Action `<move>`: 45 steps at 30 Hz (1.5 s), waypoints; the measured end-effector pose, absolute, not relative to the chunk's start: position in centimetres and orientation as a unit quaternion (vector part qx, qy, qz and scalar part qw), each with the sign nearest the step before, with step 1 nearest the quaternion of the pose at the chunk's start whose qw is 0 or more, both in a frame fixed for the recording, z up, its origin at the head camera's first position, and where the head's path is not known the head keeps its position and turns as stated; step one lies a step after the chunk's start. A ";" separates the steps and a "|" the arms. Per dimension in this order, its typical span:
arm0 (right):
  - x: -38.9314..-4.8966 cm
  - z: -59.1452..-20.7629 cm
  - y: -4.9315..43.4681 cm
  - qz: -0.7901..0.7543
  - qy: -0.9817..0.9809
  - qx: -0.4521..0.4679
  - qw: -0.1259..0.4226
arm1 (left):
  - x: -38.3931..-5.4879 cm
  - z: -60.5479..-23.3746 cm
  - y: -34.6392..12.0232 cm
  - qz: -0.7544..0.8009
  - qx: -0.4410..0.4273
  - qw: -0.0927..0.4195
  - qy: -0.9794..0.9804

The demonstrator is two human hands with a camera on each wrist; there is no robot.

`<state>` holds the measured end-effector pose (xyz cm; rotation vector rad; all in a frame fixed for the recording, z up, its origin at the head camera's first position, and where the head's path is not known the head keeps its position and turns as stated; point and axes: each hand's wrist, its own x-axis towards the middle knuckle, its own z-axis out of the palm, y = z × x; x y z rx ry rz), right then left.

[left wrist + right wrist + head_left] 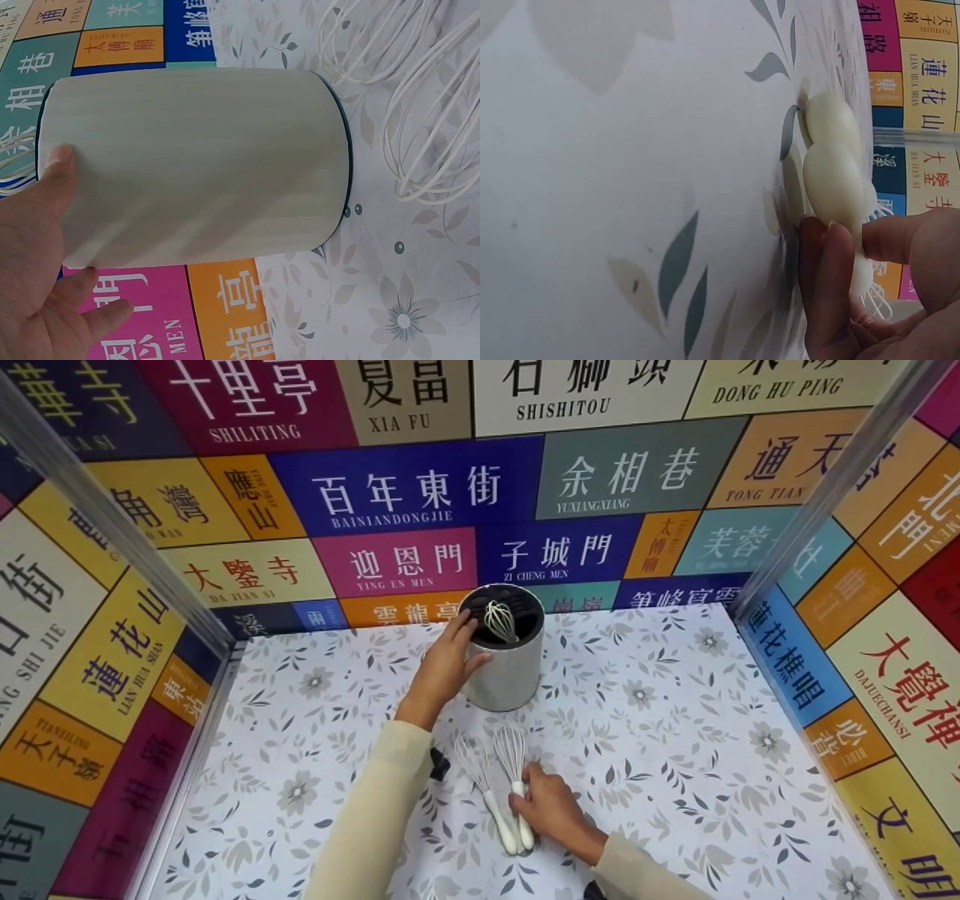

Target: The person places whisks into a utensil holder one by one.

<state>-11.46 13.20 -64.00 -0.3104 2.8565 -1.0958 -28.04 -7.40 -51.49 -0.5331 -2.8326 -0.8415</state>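
A pale grey cylindrical holder (pixel 504 679) with a black insert stands near the back of the table. From its opening sticks up the wire head of a whisk (pixel 500 621), its handle hidden inside. My left hand (pixel 446 660) touches the holder's left side at the rim, fingers fairly straight and thumb (pixel 60 169) against the pale wall. In front of the holder, two white-handled whisks lie side by side, wire heads toward it. My right hand (pixel 551 808) pinches the handle of the right whisk (pixel 519 791) between thumb and fingers. Close beside it lies the left whisk (pixel 491 802), handle ends almost together.
A white tablecloth (pixel 652 780) with grey leaves and flowers covers the table. Colourful panels with lettering (pixel 405 484) rise behind and along both sides. Clear upright posts (pixel 814 487) stand at the back corners.
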 end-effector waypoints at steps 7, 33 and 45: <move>-11.9 -63.0 13.5 -0.364 0.927 -0.093 0.007 | -28.1 -51.4 -7.4 -0.281 -0.176 0.068 -0.941; -15.2 -55.6 15.1 -0.398 0.912 -0.078 -0.065 | -28.2 -51.4 -7.3 -0.284 -0.184 0.080 -0.938; -18.4 -50.4 15.0 -0.450 0.884 -0.082 -0.092 | -28.2 -51.7 -7.3 -0.271 -0.179 0.085 -0.942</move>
